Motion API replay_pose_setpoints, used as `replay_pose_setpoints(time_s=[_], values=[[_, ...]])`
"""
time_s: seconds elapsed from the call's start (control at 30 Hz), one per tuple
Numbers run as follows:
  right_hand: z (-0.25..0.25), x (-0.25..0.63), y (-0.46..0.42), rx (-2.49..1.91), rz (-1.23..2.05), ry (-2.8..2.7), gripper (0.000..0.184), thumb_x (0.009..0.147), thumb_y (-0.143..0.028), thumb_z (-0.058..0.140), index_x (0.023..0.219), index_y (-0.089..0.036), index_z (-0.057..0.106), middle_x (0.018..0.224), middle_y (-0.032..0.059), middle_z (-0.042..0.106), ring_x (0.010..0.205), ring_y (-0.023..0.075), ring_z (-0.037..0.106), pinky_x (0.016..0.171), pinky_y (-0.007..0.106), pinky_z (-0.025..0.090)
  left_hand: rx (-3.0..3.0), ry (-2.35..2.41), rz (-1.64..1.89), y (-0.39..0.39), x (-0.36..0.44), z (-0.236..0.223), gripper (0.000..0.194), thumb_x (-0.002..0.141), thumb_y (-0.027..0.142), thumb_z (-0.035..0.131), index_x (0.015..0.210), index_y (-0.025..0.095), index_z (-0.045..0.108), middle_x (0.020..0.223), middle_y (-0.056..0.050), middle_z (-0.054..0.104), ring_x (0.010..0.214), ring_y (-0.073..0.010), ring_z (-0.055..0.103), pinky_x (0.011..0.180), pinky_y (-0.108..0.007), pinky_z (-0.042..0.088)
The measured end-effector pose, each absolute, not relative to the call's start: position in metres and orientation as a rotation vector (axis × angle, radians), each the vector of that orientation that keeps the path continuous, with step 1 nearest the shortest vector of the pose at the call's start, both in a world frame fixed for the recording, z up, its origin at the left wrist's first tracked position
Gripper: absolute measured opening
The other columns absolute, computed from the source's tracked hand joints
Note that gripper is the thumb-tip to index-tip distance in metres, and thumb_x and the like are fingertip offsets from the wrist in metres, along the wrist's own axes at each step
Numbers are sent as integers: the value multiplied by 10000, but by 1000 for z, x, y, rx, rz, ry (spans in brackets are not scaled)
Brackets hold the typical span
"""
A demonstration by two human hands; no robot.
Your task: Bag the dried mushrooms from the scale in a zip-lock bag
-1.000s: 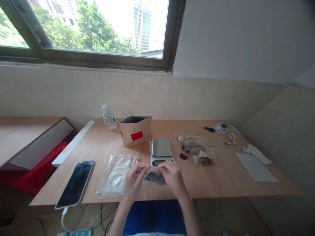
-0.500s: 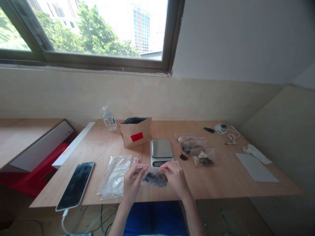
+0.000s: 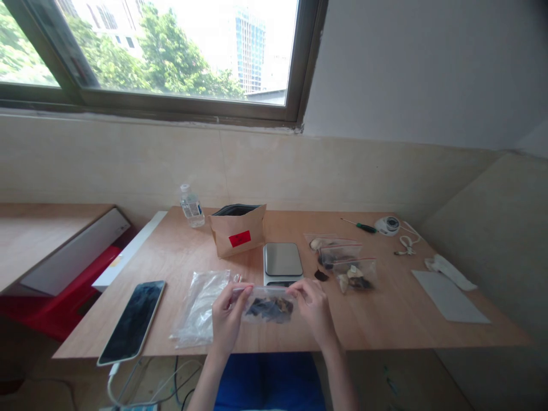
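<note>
My left hand [image 3: 229, 317] and my right hand [image 3: 314, 311] pinch opposite ends of a clear zip bag [image 3: 269, 306] holding dark, flaky pieces, just above the wooden table [image 3: 385, 325]. The bag's top edge is stretched flat between my fingers. Behind it stands a silver digital kitchen scale [image 3: 282, 262], its display partly hidden by the bag. Close to my left hand lies a crumpled clear plastic bag [image 3: 199, 309]. Several small zip bags [image 3: 345, 264] with pale and dark pieces lie to the right of the scale.
A black smartphone [image 3: 132, 322] lies at the left, and a kraft paper bag with a red label [image 3: 237, 233] stands behind. Further back are a water bottle [image 3: 191, 206], a screwdriver [image 3: 359, 226], a white cable [image 3: 406, 245] and a grey sheet [image 3: 449, 297].
My hands have drawn apart, my right hand moving to the right, and the zip bag is now stretched wider and flatter between them.
</note>
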State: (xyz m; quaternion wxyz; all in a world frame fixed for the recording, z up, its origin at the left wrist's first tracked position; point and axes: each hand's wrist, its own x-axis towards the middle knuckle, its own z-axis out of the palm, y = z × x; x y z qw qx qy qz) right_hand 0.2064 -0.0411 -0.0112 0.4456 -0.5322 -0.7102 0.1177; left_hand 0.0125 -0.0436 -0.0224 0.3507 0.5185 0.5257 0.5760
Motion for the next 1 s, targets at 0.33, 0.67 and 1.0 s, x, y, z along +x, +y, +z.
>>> replay_pose_setpoints(time_s=[0.33,0.67,1.0], values=[[-10,215,-45,-1354,469,-1665,268,881,-374,511,689,-223,621,681,16,665,681,183,595,634,280,447,1231,1351,1533,-45,11,-20,250,776,401,631,833,160,669,610,9,582,519,-108,492,486,-205,413],[-18,214,-46,-1368,698,-1427,256,835,-441,567,881,-196,629,727,11,644,683,164,607,641,250,481,1100,1350,1571,-45,16,-11,339,788,475,588,757,147,663,574,14,522,524,-101,464,470,-185,391],[-18,220,-47,-1353,785,-1412,261,861,-439,525,815,-192,598,749,36,669,736,191,637,692,276,493,1095,1370,1506,-41,12,-21,396,821,512,528,722,146,643,615,-1,551,585,-123,511,545,-211,433]])
